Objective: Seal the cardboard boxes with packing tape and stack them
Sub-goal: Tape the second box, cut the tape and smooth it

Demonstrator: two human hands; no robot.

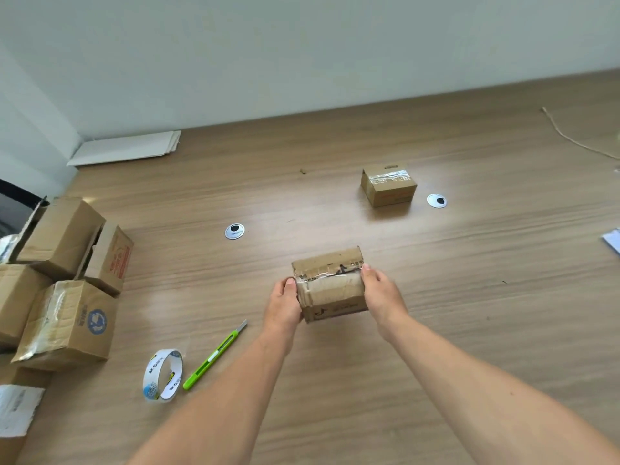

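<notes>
Gripping box (330,286) ends: left hand (283,305), right hand (382,293).

Arms out, L hand (285,303) & R hand (380,293) apparently grip box (330,290) ends.

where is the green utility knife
In the head view, the utility knife lies lower left, between the tape roll and the left hand.

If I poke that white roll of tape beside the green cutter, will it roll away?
Probably a little. The white ring of packing tape stands on its edge on the smooth wooden table, so a nudge could roll it. It looks thin, so it is likely light and may flop flat instead.
</notes>
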